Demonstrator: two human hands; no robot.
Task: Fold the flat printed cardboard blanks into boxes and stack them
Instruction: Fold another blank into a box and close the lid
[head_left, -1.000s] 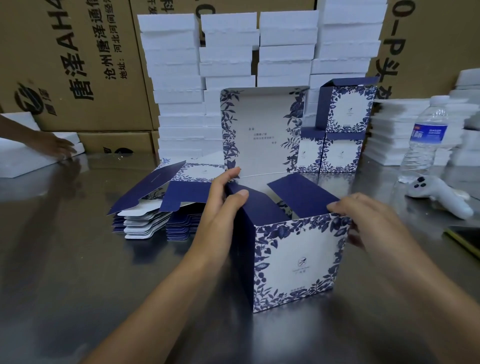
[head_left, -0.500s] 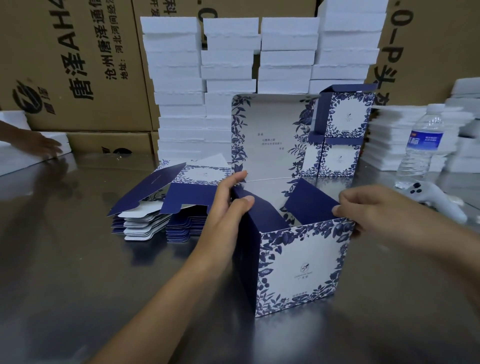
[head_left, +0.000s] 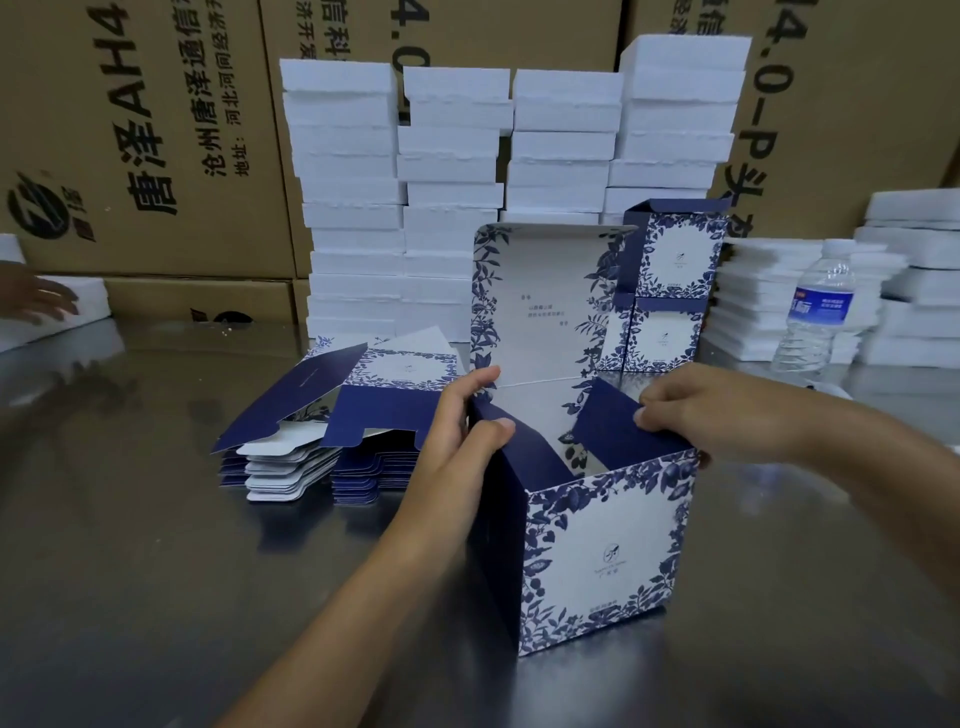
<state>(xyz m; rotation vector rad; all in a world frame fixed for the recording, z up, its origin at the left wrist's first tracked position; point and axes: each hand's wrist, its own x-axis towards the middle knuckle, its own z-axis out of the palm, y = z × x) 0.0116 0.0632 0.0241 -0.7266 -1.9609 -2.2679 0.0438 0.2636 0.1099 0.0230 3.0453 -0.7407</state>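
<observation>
Table (head_left: 156, 597): left hand (head_left: 457, 441), right hand (head_left: 696, 410) grip box (head_left: 602, 561) flaps.

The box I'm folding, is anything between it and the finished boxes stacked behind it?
Nothing visible stands between the box and the finished boxes. Its own raised lid hides some table behind it; the water bottle stands off to the right.

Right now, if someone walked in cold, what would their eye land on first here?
The blue-and-white floral box at centre front, lid upright and top open, with the left hand gripping its left edge and the right hand pinching its right flap. Behind it, stacks of white slabs rise against brown cartons, and a pile of flat blanks lies left of the box.
</observation>
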